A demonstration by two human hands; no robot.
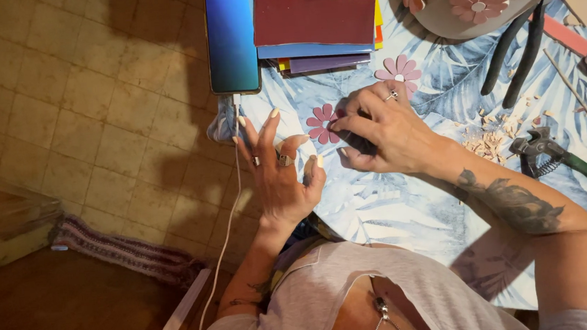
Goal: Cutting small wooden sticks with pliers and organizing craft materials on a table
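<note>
Pink and dark red, a little flower made of tile bits lies on the desk, on a cloth with blue leaves. I see it right between my two hands. My right hand rests on the cloth just beside the flower, and its fingers are bent and touch the flower's right side. They seem to pinch a small piece under them, but I cannot tell for sure what it is. My left hand hangs just to the left of the flower with its fingers spread wide and straight. It holds nothing. I see rings on both hands.

A second pink flower lies just above my right hand. Above it stands a pale round pot with more flowers stuck on it. A phone with a blue screen lies at the top edge of the desk, and a white cable hangs down from it. Next to the phone is a stack of flat tiles in red, blue and purple. To the right, a small heap of tile crumbs lies near a tile cutter with green handles. Black pliers lie near the pot.
</note>
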